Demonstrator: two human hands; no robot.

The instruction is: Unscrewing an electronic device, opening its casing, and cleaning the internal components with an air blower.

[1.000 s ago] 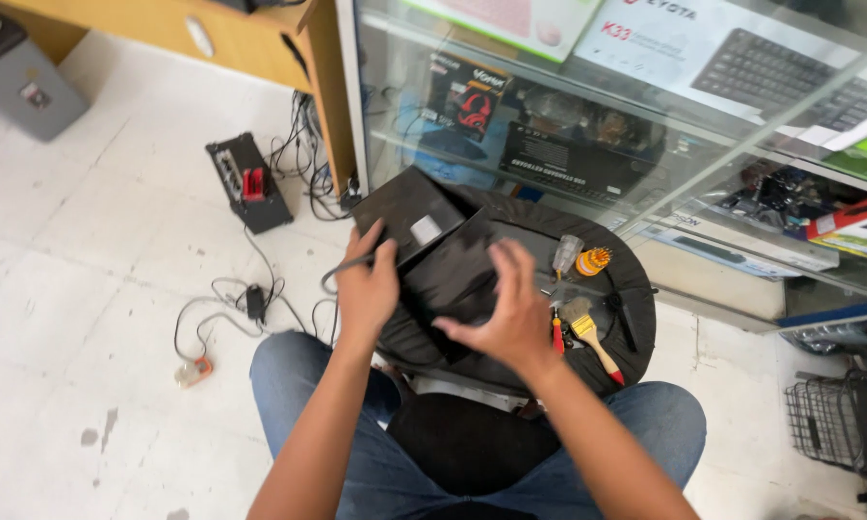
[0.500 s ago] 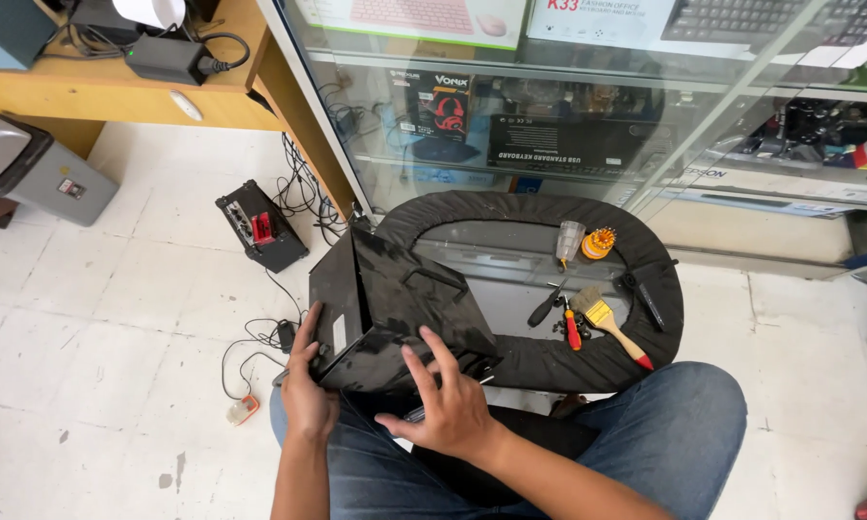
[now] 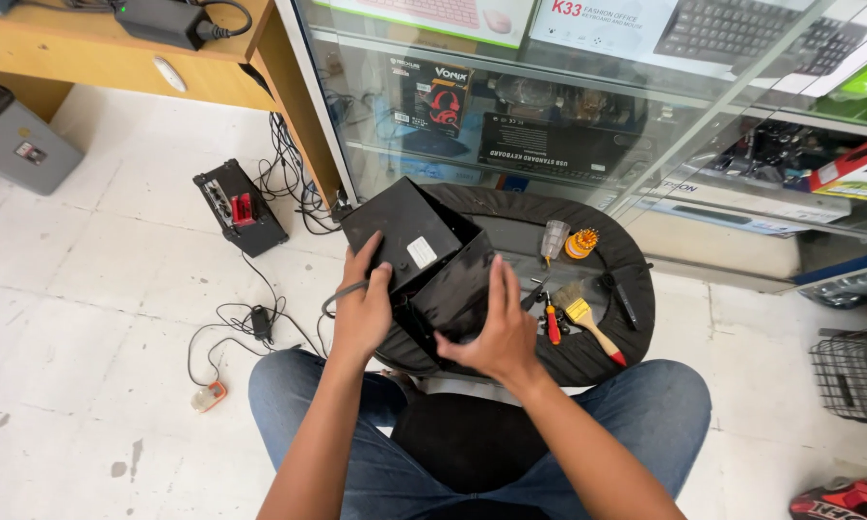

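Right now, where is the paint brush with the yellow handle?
In the head view, the paint brush lies on the right part of the round black tray, just right of the red screwdriver and of the right hand.

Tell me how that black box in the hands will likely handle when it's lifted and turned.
The black box looks rigid: flat panels, sharp corners, probably sheet metal, so likely no flex. The left hand and right hand both grip it, hinting at bulk or weight. Its glossy side may be slippery, and the trailing cable might snag.
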